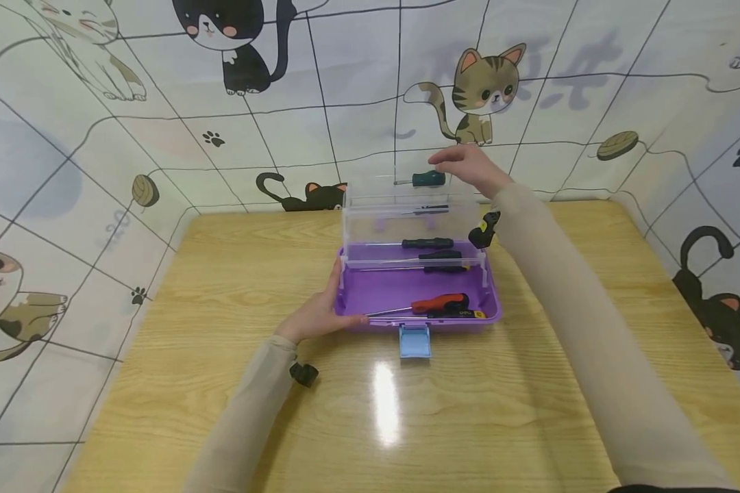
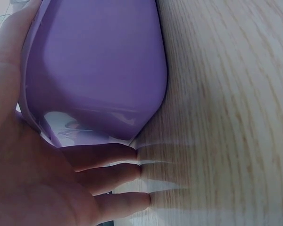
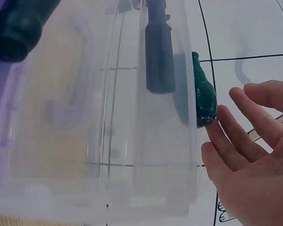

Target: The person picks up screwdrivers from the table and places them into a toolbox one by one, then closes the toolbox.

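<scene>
A purple toolbox [image 1: 495, 305] stands with its clear trays [image 1: 370, 222] raised above the base. My left hand [image 1: 314, 315] rests at its front left corner, thumb along the front rim and straight fingers beside the left wall. My right hand [image 1: 471, 168] hovers at the upper back, fingers loosely bent and holding nothing. Its fingertips are close to the handle end of a green screwdriver [image 3: 205, 96] at the uppermost tray; whether they touch is unclear. Behind clear plastic lies another dark-handled screwdriver [image 3: 159, 59]. In the base are a red-handled screwdriver [image 1: 439, 302] and several dark-handled ones.
A light blue latch [image 1: 415, 342] hangs down at the toolbox's front. The wooden table [image 1: 240, 274] backs onto a wall covering [image 1: 358, 130] printed with cats and grid lines. Small black wrist cameras [image 1: 303, 374] sit on both sleeves.
</scene>
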### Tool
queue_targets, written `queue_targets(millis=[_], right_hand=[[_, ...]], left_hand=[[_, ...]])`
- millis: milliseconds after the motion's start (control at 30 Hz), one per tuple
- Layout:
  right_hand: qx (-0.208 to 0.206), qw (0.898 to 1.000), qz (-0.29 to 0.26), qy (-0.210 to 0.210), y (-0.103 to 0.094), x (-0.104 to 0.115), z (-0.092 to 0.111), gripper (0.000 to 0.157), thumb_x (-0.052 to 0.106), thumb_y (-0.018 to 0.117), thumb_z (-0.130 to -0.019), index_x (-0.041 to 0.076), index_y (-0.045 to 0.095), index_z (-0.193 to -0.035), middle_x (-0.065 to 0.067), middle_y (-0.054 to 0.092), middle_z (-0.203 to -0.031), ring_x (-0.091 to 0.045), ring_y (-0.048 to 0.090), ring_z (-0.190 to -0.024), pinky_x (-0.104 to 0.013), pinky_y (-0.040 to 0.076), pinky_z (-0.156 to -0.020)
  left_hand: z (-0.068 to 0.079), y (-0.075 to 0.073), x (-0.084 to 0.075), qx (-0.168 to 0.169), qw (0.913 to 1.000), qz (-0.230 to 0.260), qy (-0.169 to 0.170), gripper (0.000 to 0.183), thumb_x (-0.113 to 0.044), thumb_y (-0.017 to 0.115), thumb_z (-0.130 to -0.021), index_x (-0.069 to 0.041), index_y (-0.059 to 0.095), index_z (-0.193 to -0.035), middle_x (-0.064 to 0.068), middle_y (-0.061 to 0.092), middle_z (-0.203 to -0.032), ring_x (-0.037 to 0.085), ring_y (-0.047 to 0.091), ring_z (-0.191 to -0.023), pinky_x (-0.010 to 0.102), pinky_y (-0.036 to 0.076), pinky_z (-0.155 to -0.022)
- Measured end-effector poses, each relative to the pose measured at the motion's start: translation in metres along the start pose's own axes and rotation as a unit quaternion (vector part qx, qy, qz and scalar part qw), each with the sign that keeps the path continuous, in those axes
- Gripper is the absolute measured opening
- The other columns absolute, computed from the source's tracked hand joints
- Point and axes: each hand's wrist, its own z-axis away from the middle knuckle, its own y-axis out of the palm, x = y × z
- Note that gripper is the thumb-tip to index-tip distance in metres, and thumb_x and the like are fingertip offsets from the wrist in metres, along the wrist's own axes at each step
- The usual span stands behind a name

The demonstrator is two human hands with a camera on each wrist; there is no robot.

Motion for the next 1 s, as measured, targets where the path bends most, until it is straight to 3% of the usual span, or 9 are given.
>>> queue_targets(millis=[500,800,1000], right_hand=[[-0.046,0.998,-0.047,0.006,-0.016,-0.016,0.017,0.043,0.019,0.048,-0.102,-0.001,0.048,-0.14,-0.014,0.039,-0.149,-0.026,0.03,-0.138,-0.044,0.021,-0.113],[-0.082,0.993,-0.089,0.01,-0.018,-0.039,0.023,0.051,0.015,0.047,-0.101,-0.002,0.033,-0.147,-0.021,0.036,-0.148,-0.03,0.035,-0.134,-0.04,0.026,-0.112],[-0.072,0.991,-0.107,0.035,-0.019,-0.053,0.025,0.053,0.015,0.046,-0.101,-0.003,0.029,-0.148,-0.023,0.033,-0.149,-0.033,0.033,-0.135,-0.04,0.027,-0.112]], left_hand=[[-0.001,0.001,0.004,-0.003,1.0,-0.007,0.002,0.129,-0.048,0.08,-0.075,-0.028,-0.023,-0.151,0.03,0.035,-0.146,0.042,0.049,-0.122,0.05,0.036,-0.104],[0.0,0.002,0.001,0.002,1.0,0.002,-0.002,0.129,-0.047,0.081,-0.075,-0.024,-0.021,-0.152,0.03,0.031,-0.148,0.042,0.042,-0.128,0.05,0.033,-0.106],[0.0,0.002,0.002,0.002,1.0,0.004,-0.005,0.129,-0.045,0.081,-0.076,-0.025,-0.021,-0.152,0.029,0.03,-0.149,0.042,0.041,-0.129,0.05,0.032,-0.106]])
